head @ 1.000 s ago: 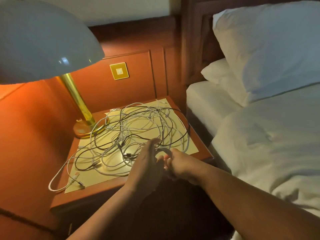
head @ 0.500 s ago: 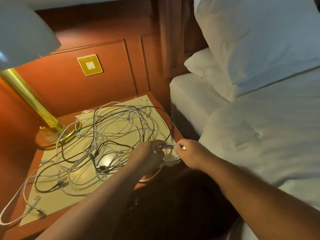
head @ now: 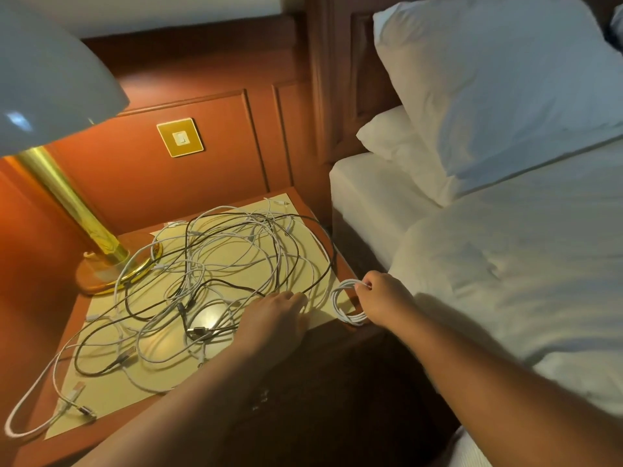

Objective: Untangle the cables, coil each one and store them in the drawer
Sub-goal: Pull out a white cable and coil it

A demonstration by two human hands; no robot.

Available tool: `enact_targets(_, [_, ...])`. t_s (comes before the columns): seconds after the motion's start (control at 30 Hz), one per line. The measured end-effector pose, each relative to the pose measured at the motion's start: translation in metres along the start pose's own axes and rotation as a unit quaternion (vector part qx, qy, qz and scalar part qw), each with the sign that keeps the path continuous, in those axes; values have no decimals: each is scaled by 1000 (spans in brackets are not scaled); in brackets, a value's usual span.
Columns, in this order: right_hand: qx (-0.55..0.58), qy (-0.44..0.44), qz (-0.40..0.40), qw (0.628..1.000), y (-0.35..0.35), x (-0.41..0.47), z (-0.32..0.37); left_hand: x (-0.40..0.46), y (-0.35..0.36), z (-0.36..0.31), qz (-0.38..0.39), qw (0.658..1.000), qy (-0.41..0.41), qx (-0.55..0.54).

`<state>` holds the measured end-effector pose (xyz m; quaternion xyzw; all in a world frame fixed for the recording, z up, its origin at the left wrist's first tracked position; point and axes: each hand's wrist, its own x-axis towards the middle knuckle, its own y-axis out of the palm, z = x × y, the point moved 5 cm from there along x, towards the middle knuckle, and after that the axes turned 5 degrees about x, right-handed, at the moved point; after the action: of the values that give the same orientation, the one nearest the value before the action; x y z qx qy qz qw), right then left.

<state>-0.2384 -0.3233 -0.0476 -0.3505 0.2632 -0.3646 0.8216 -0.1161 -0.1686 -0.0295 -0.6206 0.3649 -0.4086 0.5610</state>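
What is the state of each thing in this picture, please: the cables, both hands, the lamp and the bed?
White coil: partly wound into loops, held at the nightstand's right edge.
Tangle: still knotted, black and white cables spread over the nightstand.
Right hand: grips the white coil.
Left hand: fingers straight, resting on the tangle.
Lamp: lit.
Switch: position unclear.
Bed: made, pillows in place.
Drawer: not visible.

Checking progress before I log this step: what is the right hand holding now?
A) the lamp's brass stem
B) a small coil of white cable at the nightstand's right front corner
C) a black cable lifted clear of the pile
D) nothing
B: the right hand pinches the small coil of white cable at the right front corner of the nightstand, while the left hand rests on the tangled cables.
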Motion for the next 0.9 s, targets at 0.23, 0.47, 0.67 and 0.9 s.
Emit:
enact_targets(0.23, [-62,-26,7,998,16,0,22,-8,-1,26,7,997,-56,-56])
enact_targets(0.47, [-135,-82,0,987,19,-17,47,-10,-19,44,-21,945,-157,-287])
enact_targets(0.67, [150,-73,44,985,15,-43,87,-16,-58,37,-59,927,-161,-335])
enact_targets(0.9, [462,150,163,859,24,-62,125,-45,-68,40,-22,919,-139,-368])
